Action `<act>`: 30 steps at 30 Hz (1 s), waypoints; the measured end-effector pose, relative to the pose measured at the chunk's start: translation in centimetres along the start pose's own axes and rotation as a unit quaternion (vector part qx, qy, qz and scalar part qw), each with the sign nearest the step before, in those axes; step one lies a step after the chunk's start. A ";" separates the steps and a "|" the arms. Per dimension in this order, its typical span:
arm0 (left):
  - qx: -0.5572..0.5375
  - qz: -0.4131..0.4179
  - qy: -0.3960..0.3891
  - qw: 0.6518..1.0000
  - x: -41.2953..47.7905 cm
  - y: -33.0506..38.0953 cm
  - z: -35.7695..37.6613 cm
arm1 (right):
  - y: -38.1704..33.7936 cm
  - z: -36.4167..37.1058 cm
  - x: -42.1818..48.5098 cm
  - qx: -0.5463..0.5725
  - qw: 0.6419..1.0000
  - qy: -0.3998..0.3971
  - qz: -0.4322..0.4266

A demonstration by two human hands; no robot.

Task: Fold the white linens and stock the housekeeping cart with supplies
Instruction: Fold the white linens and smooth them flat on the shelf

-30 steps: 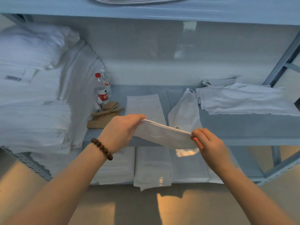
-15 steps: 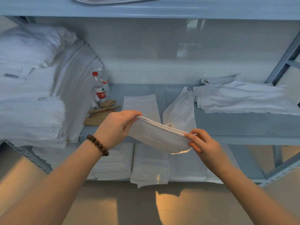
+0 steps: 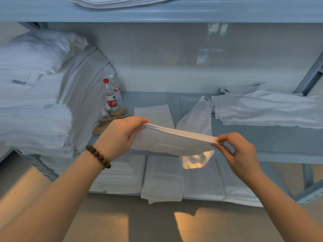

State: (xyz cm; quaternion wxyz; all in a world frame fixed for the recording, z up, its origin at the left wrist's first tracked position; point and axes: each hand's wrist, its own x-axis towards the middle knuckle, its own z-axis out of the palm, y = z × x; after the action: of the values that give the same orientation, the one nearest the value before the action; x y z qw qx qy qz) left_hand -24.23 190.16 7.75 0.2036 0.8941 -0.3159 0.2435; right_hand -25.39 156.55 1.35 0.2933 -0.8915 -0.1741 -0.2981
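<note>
i hold a folded white linen (image 3: pixel 174 142) in the air between both hands, just in front of the middle shelf (image 3: pixel 272 137) of the blue rack and above its front edge. my left hand (image 3: pixel 120 135) grips the left end, fingers curled over the top and the thumb tucked below. my right hand (image 3: pixel 239 154) pinches the right corner between thumb and fingertips. the linen is stretched nearly flat and slopes a little down toward my right, with its layered edges showing along the top. a brown bead bracelet (image 3: pixel 98 157) sits on my left wrist. behind the linen, a narrow folded towel (image 3: pixel 153 113) lies flat on the middle shelf. beside it a loose white cloth (image 3: pixel 195 119) hangs over the shelf's front edge. farther right lies a low pile of folded sheets (image 3: pixel 262 110). at the left of the shelf a tall stack of white linens (image 3: pixel 35 110) leans over, and two water bottles (image 3: pixel 111 96) stand near the wall just beside it. some cardboard pieces (image 3: pixel 111 117) lie in front of the bottles. the lower shelf carries a row of folded towels (image 3: pixel 162 179), and one of them hangs past its front edge. more white linen (image 3: pixel 113 1) lies on the top shelf.
</note>
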 end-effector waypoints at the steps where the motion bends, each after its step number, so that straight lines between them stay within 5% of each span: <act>1: 0.008 0.003 -0.006 1.000 -0.1 0.1 -0.4 | -0.1 -0.4 0.4 -0.002 1.000 0.010 -0.012; 6: 0.063 0.025 -0.041 0.997 -1.0 0.5 -2.0 | -1.1 -1.2 2.6 -0.019 0.996 0.036 -0.084; 14: 0.071 -0.028 0.025 0.997 -2.2 -1.4 -3.1 | -2.2 0.6 6.3 -0.032 0.984 0.072 -0.160; 21: -0.019 -0.165 0.095 0.982 -1.4 -6.9 0.0 | -1.9 7.1 10.5 0.114 0.993 -0.009 -0.016; 30: -0.253 -0.394 0.154 0.870 4.7 -19.1 6.8 | 2.9 18.7 20.1 0.211 0.951 -0.006 0.224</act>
State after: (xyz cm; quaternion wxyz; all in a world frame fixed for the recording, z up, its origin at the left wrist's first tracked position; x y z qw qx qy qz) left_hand -6.28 198.19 0.95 0.5479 0.8135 0.0475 0.1891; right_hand -0.67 168.77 0.73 0.5332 -0.8269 -0.0303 -0.1761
